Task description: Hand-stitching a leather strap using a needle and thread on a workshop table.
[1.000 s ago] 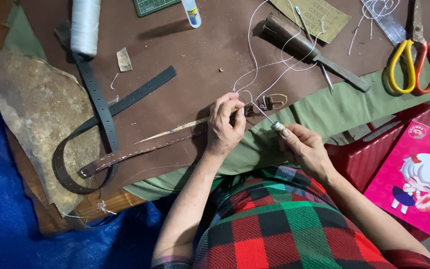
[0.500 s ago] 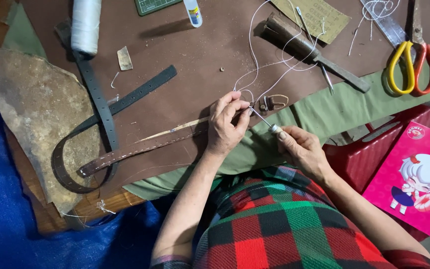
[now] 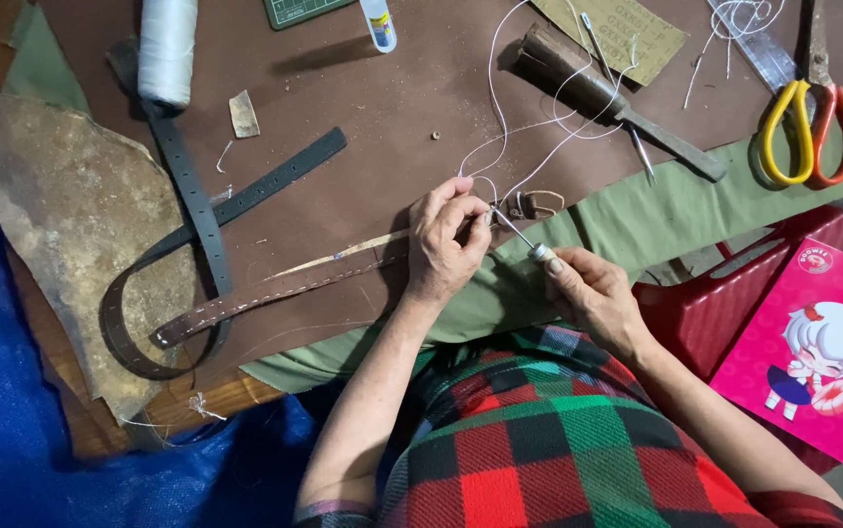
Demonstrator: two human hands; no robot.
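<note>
The left hand point(image 3: 448, 240) pinches the brown strap point(image 3: 275, 293), which runs leftward across the desk point(image 3: 382, 108); the right hand point(image 3: 587, 291) grips an awl point(image 3: 519, 235) pointing at it

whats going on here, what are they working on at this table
A person in a red and green plaid top is hand-stitching a brown leather strap on a brown work mat. The left hand pinches the strap's end by the buckle, while the right hand holds a small awl pointed at it. White thread loops up from the spot. Scissors, a thread spool and a dark belt lie nearby.
</note>
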